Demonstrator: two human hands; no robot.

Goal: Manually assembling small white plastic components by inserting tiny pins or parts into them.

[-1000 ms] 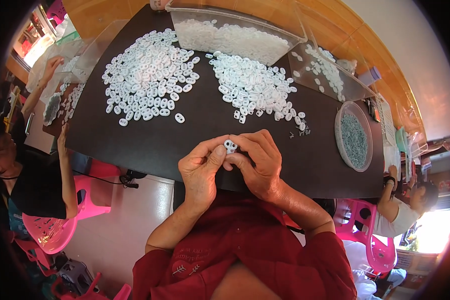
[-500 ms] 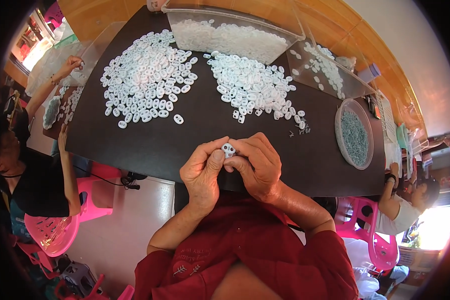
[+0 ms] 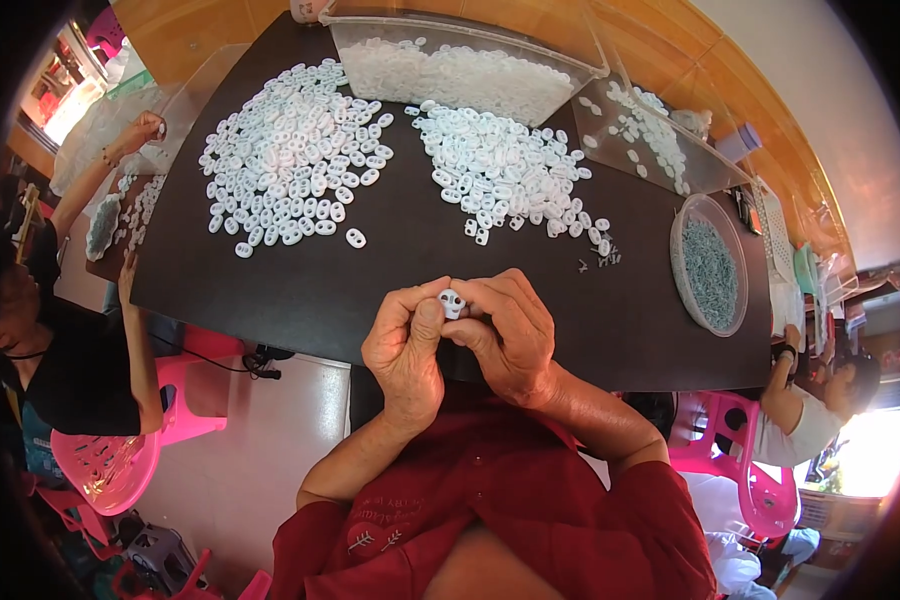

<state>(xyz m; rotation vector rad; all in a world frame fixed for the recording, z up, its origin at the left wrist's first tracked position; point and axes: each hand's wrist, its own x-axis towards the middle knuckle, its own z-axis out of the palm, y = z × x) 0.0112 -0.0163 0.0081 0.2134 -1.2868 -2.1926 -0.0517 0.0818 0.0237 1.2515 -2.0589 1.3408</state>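
Observation:
My left hand (image 3: 406, 350) and my right hand (image 3: 510, 338) meet over the table's near edge. Thumbs and forefingers of both pinch one small white plastic piece (image 3: 452, 302) with dark holes in its face; fingertips cover part of it. Beyond my hands lie two heaps of white pieces. The left heap (image 3: 285, 160) is of oval two-holed pieces; the right heap (image 3: 500, 165) holds similar small white pieces. A few small grey screw-like parts (image 3: 607, 258) are scattered by the right heap's near end.
A clear bin (image 3: 470, 38) filled with white pieces stands at the back, and another clear tray (image 3: 705, 178) lies beside it. At right, a round tub (image 3: 678, 270) contains many grey screw-like parts. People sit at both sides, near pink chairs (image 3: 175, 400). The dark table (image 3: 270, 300) spans the middle.
The white piece has turned slightly between my fingertips and shifted a little to the left. My right hand has moved slightly left with it; both hands keep their grip.

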